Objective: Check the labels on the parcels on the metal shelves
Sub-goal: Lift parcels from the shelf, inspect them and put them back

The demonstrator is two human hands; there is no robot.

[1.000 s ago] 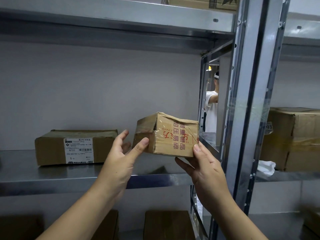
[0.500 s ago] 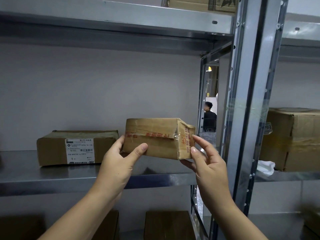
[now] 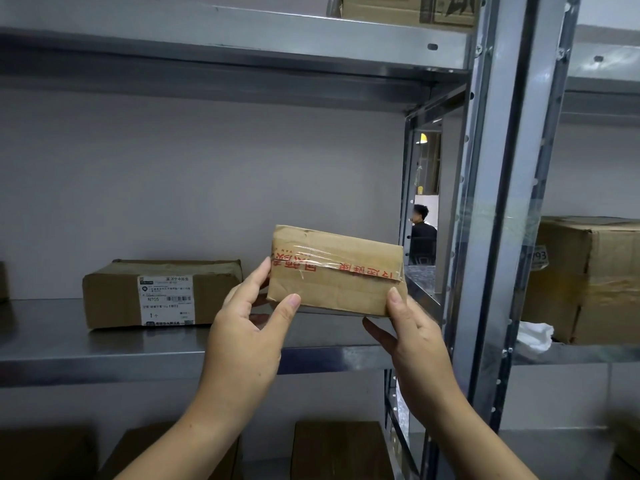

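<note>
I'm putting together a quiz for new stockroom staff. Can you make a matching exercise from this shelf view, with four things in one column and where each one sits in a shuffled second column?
Things
1. taped parcel
2. labelled parcel
3. large box
4. white crumpled sheet

Places
A. standing tall on the right-hand shelf
B. lying on the middle shelf, label facing out
C. held between the left hand and right hand
D. lying at the large box's foot

Pairs: 1-C, 2-B, 3-A, 4-D
</note>
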